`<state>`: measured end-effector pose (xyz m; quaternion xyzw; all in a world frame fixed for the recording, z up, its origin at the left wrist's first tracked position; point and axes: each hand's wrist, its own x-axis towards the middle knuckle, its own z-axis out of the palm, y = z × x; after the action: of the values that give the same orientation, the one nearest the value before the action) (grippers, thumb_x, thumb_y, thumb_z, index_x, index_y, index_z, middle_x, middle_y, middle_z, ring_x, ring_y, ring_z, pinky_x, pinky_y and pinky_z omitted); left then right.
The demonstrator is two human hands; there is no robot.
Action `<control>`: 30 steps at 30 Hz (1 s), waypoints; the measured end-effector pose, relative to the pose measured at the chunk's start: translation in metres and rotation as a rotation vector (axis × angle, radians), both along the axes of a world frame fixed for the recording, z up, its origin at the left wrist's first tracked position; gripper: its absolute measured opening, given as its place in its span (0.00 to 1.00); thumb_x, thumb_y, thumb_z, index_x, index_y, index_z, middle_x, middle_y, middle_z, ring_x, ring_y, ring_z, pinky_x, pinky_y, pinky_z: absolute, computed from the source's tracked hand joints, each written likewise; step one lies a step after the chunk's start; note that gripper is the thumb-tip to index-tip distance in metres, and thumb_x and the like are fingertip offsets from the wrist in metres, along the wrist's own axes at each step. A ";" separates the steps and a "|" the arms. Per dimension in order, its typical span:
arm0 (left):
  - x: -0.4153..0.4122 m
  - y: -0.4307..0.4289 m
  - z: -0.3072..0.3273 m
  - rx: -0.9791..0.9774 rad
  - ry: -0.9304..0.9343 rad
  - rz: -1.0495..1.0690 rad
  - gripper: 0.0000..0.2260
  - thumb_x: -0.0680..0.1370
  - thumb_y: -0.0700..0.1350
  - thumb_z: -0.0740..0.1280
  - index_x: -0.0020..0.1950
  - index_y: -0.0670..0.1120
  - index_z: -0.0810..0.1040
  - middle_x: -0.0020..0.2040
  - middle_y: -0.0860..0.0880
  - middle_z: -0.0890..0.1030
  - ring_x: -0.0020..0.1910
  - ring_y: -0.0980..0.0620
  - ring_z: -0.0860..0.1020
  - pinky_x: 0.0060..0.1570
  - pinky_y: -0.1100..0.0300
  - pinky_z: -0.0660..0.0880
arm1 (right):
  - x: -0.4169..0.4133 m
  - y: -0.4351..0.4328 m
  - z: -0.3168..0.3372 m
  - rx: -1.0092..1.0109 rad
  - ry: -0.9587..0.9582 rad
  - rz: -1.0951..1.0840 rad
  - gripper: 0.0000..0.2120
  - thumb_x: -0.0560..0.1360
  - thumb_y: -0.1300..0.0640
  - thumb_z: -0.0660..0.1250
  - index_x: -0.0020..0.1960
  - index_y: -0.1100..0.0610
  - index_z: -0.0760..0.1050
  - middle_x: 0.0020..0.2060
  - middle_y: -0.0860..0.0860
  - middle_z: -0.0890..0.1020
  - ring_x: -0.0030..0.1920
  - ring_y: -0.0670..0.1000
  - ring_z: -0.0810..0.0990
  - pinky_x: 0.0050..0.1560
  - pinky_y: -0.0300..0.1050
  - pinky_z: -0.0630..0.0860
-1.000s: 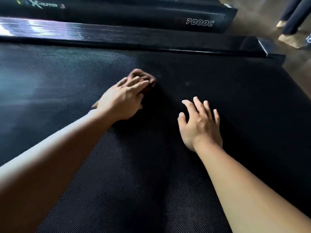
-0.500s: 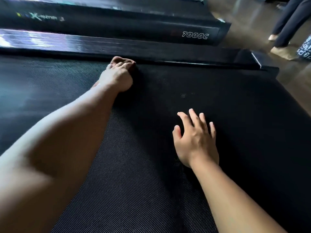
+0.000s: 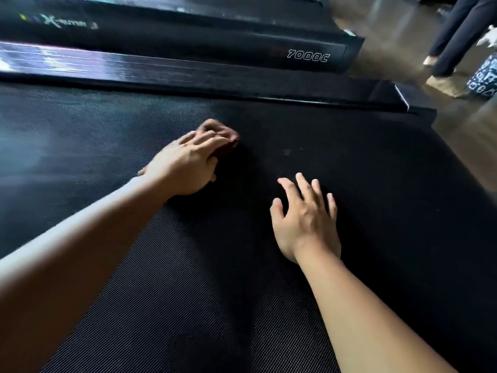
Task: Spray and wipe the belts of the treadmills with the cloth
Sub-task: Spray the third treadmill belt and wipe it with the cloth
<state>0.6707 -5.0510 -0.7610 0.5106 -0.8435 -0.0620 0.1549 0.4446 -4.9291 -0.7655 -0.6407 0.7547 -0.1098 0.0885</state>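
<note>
A black textured treadmill belt (image 3: 363, 200) fills most of the view. My left hand (image 3: 185, 164) presses a small brown cloth (image 3: 223, 134) flat onto the belt near its middle; only the cloth's far edge shows past my fingers. My right hand (image 3: 305, 216) rests on the belt to the right of it, fingers spread, holding nothing. No spray bottle is in sight.
A glossy black side rail (image 3: 188, 76) borders the belt's far edge. Beyond it lies a second treadmill (image 3: 306, 56) marked 7000C. On the brown floor at the top right stand a person's legs (image 3: 454, 36) and a patterned bag (image 3: 484, 79).
My left hand has pulled the cloth back from the far side rail toward the middle of the belt. My right hand has stayed planted on the belt.
</note>
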 end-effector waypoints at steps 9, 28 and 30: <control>0.041 -0.094 0.009 0.182 0.045 0.452 0.26 0.77 0.45 0.64 0.75 0.53 0.66 0.75 0.44 0.66 0.73 0.38 0.63 0.73 0.45 0.61 | 0.002 -0.001 -0.003 -0.038 0.019 -0.004 0.23 0.81 0.44 0.52 0.76 0.41 0.59 0.80 0.48 0.55 0.80 0.53 0.48 0.78 0.57 0.43; -0.027 0.041 0.012 0.135 0.002 0.104 0.23 0.85 0.52 0.55 0.80 0.62 0.55 0.83 0.48 0.51 0.81 0.50 0.47 0.78 0.60 0.40 | -0.001 -0.001 0.000 0.009 -0.032 -0.006 0.23 0.81 0.44 0.50 0.76 0.41 0.58 0.80 0.47 0.53 0.80 0.52 0.45 0.78 0.56 0.40; -0.010 0.054 0.010 0.166 0.054 0.188 0.22 0.84 0.52 0.57 0.79 0.62 0.60 0.82 0.48 0.53 0.81 0.49 0.50 0.79 0.57 0.46 | -0.001 -0.001 -0.001 0.000 -0.038 -0.001 0.23 0.81 0.44 0.51 0.76 0.42 0.58 0.80 0.47 0.53 0.80 0.52 0.45 0.78 0.57 0.41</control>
<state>0.6610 -4.9970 -0.7512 0.5968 -0.7792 -0.1305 0.1401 0.4434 -4.9302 -0.7664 -0.6381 0.7532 -0.1220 0.1027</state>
